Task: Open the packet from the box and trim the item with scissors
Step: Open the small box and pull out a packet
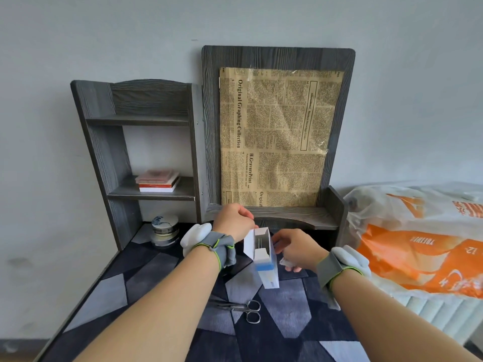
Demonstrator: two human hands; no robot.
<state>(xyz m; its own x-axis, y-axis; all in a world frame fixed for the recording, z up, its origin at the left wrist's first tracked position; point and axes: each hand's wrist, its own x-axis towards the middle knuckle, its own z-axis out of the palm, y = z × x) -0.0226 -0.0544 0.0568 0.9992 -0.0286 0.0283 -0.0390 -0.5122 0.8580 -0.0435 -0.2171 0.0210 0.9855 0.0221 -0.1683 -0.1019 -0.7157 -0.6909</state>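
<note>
A small white box (264, 259) with a blue band is held up above the patterned surface, its top flap open toward me. My left hand (235, 222) pinches the box's upper edge from the left. Against the box's right side, my right hand (295, 249) has its fingers curled around a small white packet (286, 262) that shows below the palm. Small metal scissors (245, 310) lie closed on the surface just below the box, handles to the right. Both wrists wear grey bands with white pods.
A dark wood shelf unit (146, 158) stands at the back left with a stack of books (158, 181) and round tins (164, 231). A board covered with newspaper-print paper (277, 137) leans behind. An orange-and-white plastic bag (418, 241) fills the right side.
</note>
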